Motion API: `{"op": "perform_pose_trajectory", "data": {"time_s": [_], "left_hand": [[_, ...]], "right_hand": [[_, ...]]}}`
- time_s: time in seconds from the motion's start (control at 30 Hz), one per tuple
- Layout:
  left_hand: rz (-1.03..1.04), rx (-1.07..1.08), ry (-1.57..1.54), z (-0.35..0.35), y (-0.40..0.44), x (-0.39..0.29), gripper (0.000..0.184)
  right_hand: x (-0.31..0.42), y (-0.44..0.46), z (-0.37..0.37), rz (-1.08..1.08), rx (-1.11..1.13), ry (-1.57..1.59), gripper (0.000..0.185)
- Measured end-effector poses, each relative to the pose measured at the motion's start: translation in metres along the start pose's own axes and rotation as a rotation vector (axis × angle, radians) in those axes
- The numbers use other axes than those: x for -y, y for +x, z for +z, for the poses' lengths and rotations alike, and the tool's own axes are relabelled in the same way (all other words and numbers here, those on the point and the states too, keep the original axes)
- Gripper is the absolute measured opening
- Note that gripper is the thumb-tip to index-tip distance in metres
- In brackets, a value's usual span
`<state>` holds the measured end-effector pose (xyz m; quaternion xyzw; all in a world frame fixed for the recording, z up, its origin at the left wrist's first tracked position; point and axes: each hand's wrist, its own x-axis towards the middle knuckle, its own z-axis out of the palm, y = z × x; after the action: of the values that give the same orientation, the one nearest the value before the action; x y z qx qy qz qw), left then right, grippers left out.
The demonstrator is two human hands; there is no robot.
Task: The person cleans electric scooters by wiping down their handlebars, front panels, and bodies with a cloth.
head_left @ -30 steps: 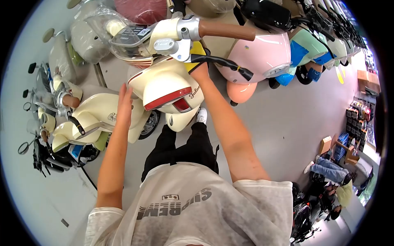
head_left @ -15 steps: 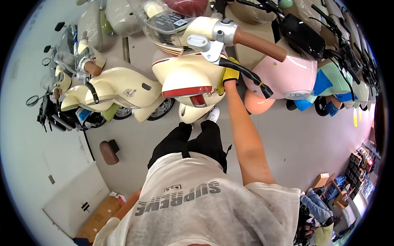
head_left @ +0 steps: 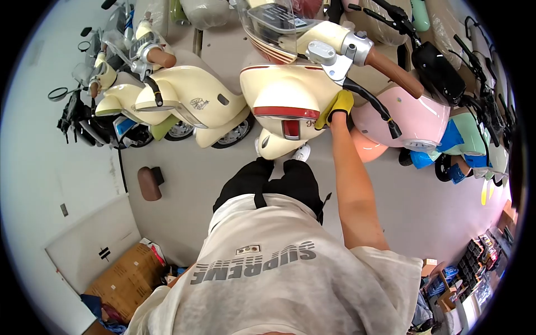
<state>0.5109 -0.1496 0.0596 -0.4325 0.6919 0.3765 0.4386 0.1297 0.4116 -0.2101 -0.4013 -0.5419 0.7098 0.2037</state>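
My right hand (head_left: 336, 109), in a yellow and black glove, lies against the right side of a cream scooter's rounded body (head_left: 290, 89). Its fingers stretch down along the shell, beside the printed lettering; part of the hand is turned from view. A red strip (head_left: 286, 113) and a red rectangular light (head_left: 291, 129) mark the end of this body. Above the hand are a brown handlebar grip (head_left: 395, 72) and a black-sleeved brake lever (head_left: 368, 100). My left hand is out of sight; only a sliver of that arm shows beside the shirt.
Another cream scooter (head_left: 195, 100) stands to the left, and a pink one (head_left: 402, 117) close on the right. A brown padded piece (head_left: 149, 184) lies on the floor. Cardboard boxes (head_left: 125, 279) lean at lower left, and stocked shelves (head_left: 480, 254) stand at lower right.
The view has shifted, so the scooters and my right arm appear further right. My gloved right hand stays against the same side of the cream body. More of the cardboard boxes shows.
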Motion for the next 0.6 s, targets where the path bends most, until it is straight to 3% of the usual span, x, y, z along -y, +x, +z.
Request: {"op": "perform_pose_trajectory", "data": {"time_s": [0.17,0.37,0.53,0.6], "left_hand": [[0.006,0.012,0.021,-0.003,0.011,0.004,0.041],[0.01,0.063,0.145,-0.025,0.04,0.015,0.041],[0.085,0.087,0.281,-0.085,0.089,0.014,0.041],[0.232,0.083,0.292,-0.127,0.128,0.019,0.041]], "right_hand": [[-0.025,-0.027,-0.016,0.242,-0.066,0.195,0.039],[-0.056,-0.064,-0.023,0.378,-0.034,0.378,0.051],[-0.083,-0.104,-0.024,0.5,-0.079,0.54,0.052],[-0.103,-0.115,-0.024,0.52,-0.105,0.604,0.051]]}}
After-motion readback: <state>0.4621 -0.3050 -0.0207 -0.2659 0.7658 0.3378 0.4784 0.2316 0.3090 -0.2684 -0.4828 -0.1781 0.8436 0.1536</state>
